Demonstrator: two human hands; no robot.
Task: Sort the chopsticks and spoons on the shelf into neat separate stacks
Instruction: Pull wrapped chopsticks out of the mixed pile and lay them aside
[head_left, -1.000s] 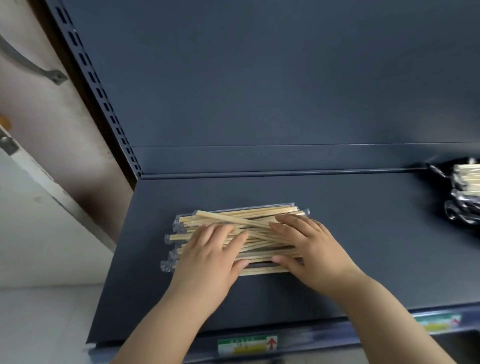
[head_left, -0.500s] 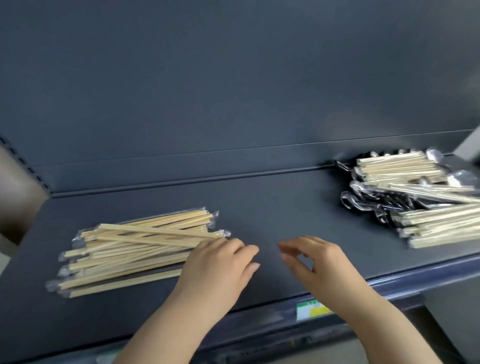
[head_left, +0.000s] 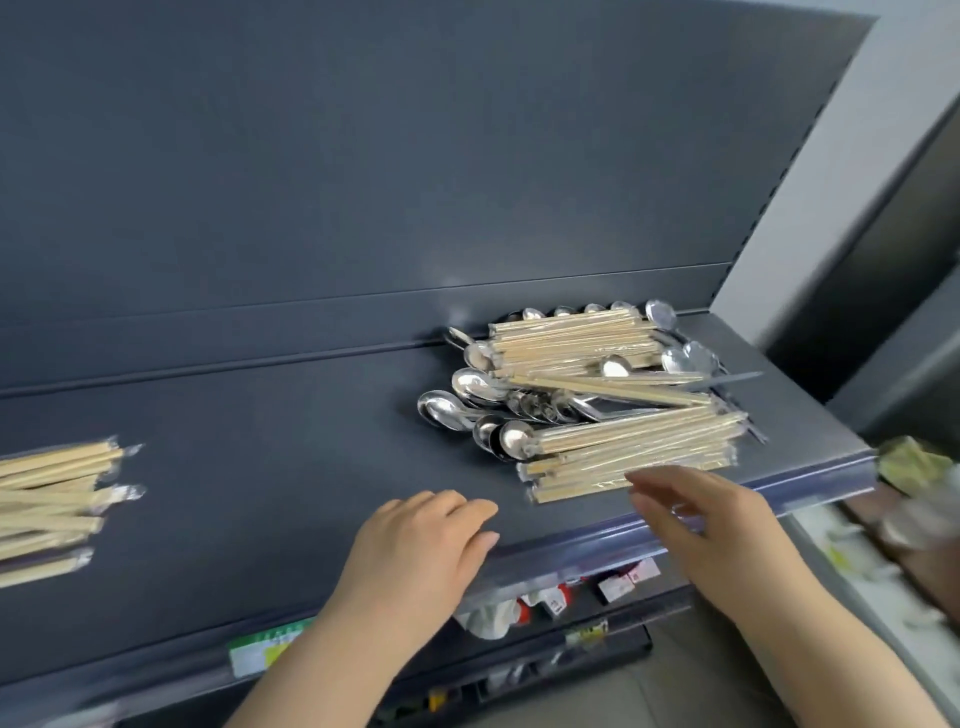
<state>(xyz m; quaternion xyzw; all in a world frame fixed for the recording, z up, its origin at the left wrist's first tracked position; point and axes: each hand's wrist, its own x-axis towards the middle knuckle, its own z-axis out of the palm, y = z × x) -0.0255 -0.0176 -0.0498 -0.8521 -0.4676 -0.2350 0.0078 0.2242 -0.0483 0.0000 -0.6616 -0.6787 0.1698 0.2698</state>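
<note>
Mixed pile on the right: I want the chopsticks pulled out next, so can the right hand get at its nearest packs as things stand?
Probably yes. The right hand is open beside the pile's front chopstick packs, with nothing between them.

Dark grey shelf (head_left: 291, 467), silver spoons (head_left: 441, 408)

left chopstick stack (head_left: 49, 506) cut off, spoons (head_left: 498, 410) half-buried

Glossy metal spoons (head_left: 457, 410), pale wood chopsticks (head_left: 634, 441) (clear-wrapped), matt shelf (head_left: 291, 426).
</note>
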